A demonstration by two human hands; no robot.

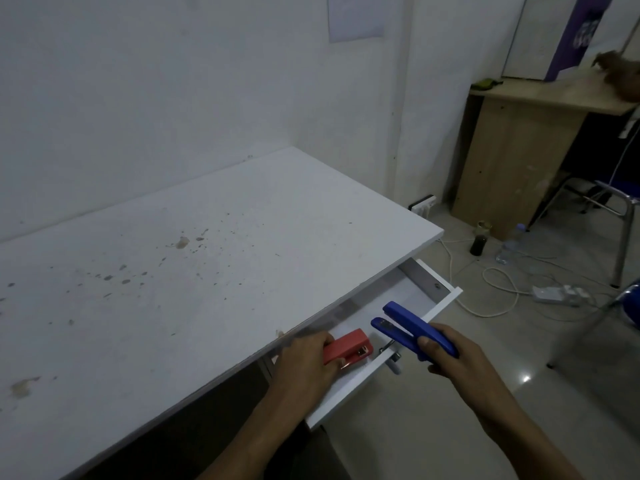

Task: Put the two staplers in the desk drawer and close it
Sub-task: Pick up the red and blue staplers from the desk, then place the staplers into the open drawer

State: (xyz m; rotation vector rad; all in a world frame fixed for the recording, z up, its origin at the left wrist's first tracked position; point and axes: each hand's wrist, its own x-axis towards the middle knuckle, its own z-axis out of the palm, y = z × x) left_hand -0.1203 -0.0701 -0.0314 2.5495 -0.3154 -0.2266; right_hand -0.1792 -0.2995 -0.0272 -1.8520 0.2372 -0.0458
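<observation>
Your left hand [304, 362] has its fingers wrapped round the small red plastic stapler [348, 347], low inside the open white desk drawer [363, 375] under the stained white worktop [194, 271]. Your right hand [450, 355] grips the long blue stapler [412, 329] (its two arms parted) above the drawer's front edge.

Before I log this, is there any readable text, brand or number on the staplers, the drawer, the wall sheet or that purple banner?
None can be read.
Red stapler: no visible marking.
Blue stapler: no visible marking.
Drawer: no label.
Paper sheet on the wall: looks blank or too faint.
Purple banner: pale lettering, too blurred to read.
</observation>
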